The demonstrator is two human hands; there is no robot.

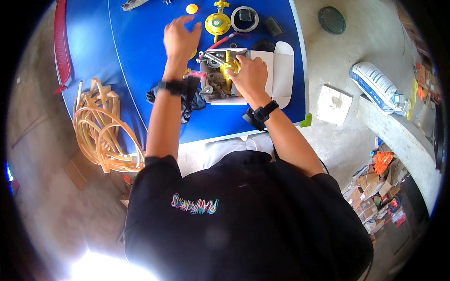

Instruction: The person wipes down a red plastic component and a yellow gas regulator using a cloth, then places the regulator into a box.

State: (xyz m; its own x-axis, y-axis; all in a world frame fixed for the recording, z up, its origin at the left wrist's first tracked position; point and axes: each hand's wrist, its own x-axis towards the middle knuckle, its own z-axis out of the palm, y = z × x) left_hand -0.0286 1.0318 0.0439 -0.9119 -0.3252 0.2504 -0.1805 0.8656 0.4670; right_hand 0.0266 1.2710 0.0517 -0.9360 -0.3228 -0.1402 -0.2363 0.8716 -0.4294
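My right hand (251,75) reaches into an open white cardboard box (284,73) and grips a yellow gas regulator (227,67). Metal fittings (212,60) and other small parts lie in the box around it. Over the blue table, left of the box, my left hand (181,38) is raised with its fingers apart and nothing in them. A yellow part beneath that hand is mostly hidden. Beyond the box lies a second yellow gas regulator (212,25) with a green-and-white centre. An orange ball (192,8) sits just past my left fingertips.
Right of the second regulator are a grey ring (255,20) and a black block (273,26). Dark cloth (195,102) lies by the box's near left corner. Coiled tan tubing (102,130) hangs over the table's near left edge. A white slab (334,104) rests on the floor.
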